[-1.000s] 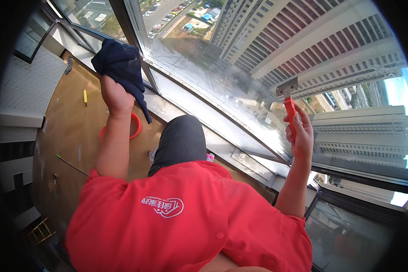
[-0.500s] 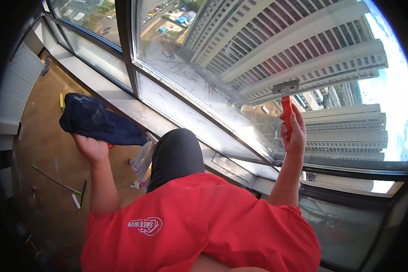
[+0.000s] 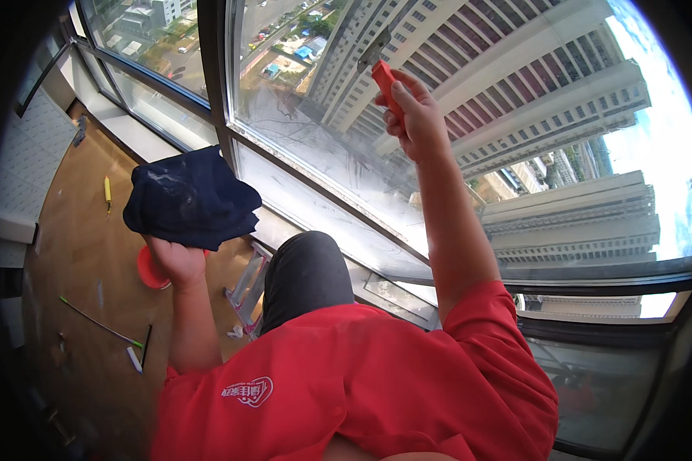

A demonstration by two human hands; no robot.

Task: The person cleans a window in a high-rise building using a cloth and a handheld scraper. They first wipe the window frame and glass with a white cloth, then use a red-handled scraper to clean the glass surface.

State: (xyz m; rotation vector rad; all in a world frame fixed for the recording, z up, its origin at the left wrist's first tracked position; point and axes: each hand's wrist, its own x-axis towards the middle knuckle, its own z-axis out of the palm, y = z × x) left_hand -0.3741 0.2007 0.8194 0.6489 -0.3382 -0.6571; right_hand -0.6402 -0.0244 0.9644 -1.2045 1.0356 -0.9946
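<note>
My right hand [image 3: 414, 115] is wrapped round the red handle of a scraper [image 3: 384, 77]. Its flat metal blade [image 3: 374, 51] lies at or close to the large window pane [image 3: 315, 131]; I cannot tell whether it touches. Smears and whitish residue show on the lower part of the glass. At the left, my left hand [image 3: 178, 260] holds up a dark navy cloth [image 3: 188, 196] with pale dusty marks, bunched over the fingers, which it mostly hides. The cloth hangs in front of the window frame and sill.
Below me are a stepladder [image 3: 247, 288] and a red bucket [image 3: 152, 269], partly behind my left hand. A yellow-handled tool [image 3: 108, 194] and a green-poled squeegee [image 3: 104, 323] lie on the brown floor [image 3: 77, 253]. Dark window frame bars [image 3: 338, 196] run diagonally past my knee.
My right hand has moved up and left across the window with the scraper, whose blade has turned. The cloth has shifted right and spread out, and the red bucket shows more.
</note>
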